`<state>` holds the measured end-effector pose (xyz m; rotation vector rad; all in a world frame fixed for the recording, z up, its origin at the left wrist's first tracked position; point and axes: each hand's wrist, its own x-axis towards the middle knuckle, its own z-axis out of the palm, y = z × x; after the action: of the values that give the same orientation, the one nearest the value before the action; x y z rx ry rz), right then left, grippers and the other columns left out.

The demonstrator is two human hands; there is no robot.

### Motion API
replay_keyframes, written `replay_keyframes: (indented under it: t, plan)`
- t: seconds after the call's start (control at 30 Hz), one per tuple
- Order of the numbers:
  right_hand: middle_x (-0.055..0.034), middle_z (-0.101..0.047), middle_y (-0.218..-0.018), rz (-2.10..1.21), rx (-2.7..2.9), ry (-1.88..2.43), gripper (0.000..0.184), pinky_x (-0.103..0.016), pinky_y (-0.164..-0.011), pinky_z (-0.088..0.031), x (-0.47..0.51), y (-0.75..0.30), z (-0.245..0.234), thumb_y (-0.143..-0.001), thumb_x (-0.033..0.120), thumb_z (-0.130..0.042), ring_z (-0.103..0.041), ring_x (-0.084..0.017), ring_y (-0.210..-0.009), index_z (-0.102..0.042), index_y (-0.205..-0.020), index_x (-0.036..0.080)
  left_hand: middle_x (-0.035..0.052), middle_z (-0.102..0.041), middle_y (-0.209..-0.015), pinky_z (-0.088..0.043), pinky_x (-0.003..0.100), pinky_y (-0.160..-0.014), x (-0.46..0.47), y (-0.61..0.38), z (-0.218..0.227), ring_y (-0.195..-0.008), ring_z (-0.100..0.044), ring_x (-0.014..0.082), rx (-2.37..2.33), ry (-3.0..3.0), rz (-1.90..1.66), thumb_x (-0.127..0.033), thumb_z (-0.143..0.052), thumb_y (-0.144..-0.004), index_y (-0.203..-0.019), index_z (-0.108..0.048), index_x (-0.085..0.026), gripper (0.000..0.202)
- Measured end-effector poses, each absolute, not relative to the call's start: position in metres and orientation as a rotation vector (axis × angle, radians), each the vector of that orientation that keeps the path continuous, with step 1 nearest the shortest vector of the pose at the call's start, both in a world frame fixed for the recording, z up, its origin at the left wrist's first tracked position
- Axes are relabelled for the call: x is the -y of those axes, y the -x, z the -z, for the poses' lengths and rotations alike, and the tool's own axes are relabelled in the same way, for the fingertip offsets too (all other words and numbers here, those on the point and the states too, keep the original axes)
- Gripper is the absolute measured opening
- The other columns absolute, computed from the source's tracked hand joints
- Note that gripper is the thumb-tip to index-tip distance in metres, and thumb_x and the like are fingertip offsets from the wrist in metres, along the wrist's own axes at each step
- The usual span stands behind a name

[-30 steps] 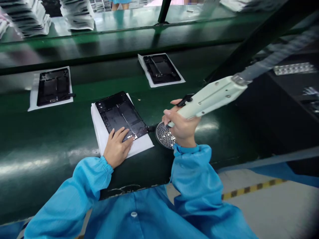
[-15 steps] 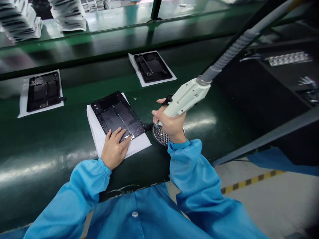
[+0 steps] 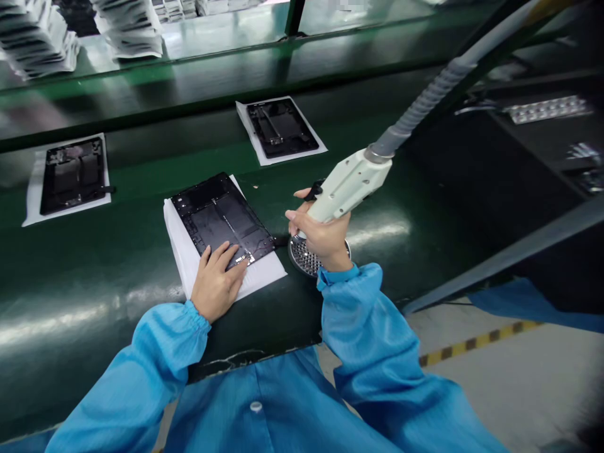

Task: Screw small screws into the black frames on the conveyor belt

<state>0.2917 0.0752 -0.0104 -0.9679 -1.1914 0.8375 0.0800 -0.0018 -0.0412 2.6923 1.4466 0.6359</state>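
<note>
My left hand (image 3: 218, 284) lies with its fingers spread on the lower edge of a black tablet (image 3: 221, 217), whose inner parts show. A white sheet (image 3: 257, 279) lies under this tablet, askew to it. To the right, my right hand (image 3: 325, 236) is wrapped round a pale green hand-held tool (image 3: 352, 182) with a black trigger-like part. A grey corrugated hose (image 3: 427, 100) runs up and right from the tool. Below the right hand shows a round metal disc full of holes (image 3: 304, 255), partly covered by the hand. A short dark piece reaches from the tablet's right corner towards the disc.
Farther back on the green conveyor belt (image 3: 141, 242), two more opened tablets (image 3: 75, 173) (image 3: 283, 128) lie on white sheets. Stacks of white-wrapped flat items (image 3: 127, 28) stand on the shelf behind. A grey pole (image 3: 509, 251) slants across the right side.
The two farther tablets and their sheets have shifted left with the belt. The tool's upper end and hose have tipped slightly left. The near tablet and my left hand stay in place.
</note>
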Motion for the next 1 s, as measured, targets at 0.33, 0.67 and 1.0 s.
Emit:
replay_keyframes:
  t: [0.33, 0.67, 1.0]
  plan:
    - [0.0115, -0.054, -0.046, -0.821, 1.189, 0.988, 0.024, -0.028, -0.039, -0.044, -0.074, -0.292, 0.012, -0.068, 0.018, -0.07, -0.05, -0.01, -0.036, -0.061, -0.09, 0.023, 0.0146, -0.061, -0.129, -0.037, 0.058, -0.103, 0.002, -0.079, 0.041, -0.126, -0.05, 0.0321, -1.449, -2.675, -0.616, -0.025, -0.047, -0.095, -0.11, -0.07, -0.02, 0.028]
    - [0.0111, -0.053, -0.046, -0.804, 1.198, 0.995, 0.022, -0.028, -0.038, -0.043, -0.075, -0.291, 0.012, -0.069, 0.018, -0.071, -0.05, -0.011, -0.035, -0.061, -0.088, 0.023, 0.0135, -0.06, -0.13, -0.037, 0.058, -0.105, 0.002, -0.079, 0.041, -0.128, -0.048, 0.0313, -1.452, -2.642, -0.609, -0.025, -0.048, -0.094, -0.111, -0.07, -0.022, 0.028]
    - [0.0108, -0.053, -0.047, -0.807, 1.209, 0.98, 0.025, -0.028, -0.039, -0.043, -0.075, -0.293, 0.012, -0.069, 0.018, -0.071, -0.049, -0.011, -0.035, -0.06, -0.091, 0.023, 0.0154, -0.061, -0.128, -0.037, 0.056, -0.107, -0.001, -0.068, 0.044, -0.126, -0.051, 0.0301, -1.428, -2.638, -0.684, -0.031, -0.051, -0.094, -0.111, -0.069, -0.017, 0.029]
